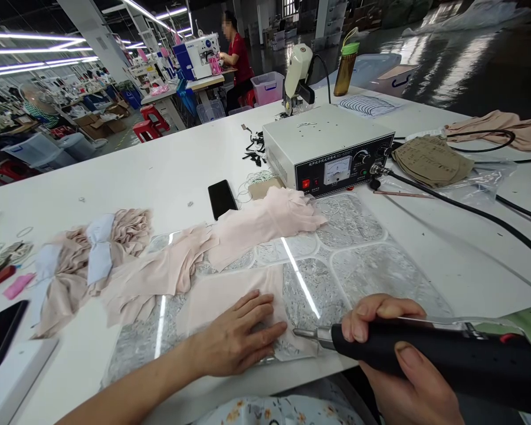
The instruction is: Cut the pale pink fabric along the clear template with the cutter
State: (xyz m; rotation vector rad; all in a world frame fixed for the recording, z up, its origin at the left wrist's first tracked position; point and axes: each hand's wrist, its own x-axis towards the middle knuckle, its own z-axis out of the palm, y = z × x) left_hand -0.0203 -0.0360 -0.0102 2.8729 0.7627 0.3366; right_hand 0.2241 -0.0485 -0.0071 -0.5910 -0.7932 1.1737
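My left hand point(243, 336) lies flat with its fingers stretched over a pale pink fabric piece point(230, 295), pressing it on a clear, marble-patterned mat point(367, 271). In my right hand point(407, 354) is a black handheld ultrasonic welder point(442, 348), my fingers wrapped round its body. Its pointed metal tip aims left, at the right edge of the fabric, close to my left fingertips. Whether the tip touches the cloth I cannot tell. Behind the piece lie two loose stacks of pale pink fabric, one on the left point(172, 260) and one farther back point(269, 218).
A control box point(327, 150) with dial and lit red switch stands at the back; a black cable point(469, 203) crosses the right side. Around it are a phone point(222, 199), brown pieces point(433, 160) and a bottle point(347, 68). Tied fabric bundles point(101, 242) lie left. A co-worker point(239, 56) sits beyond.
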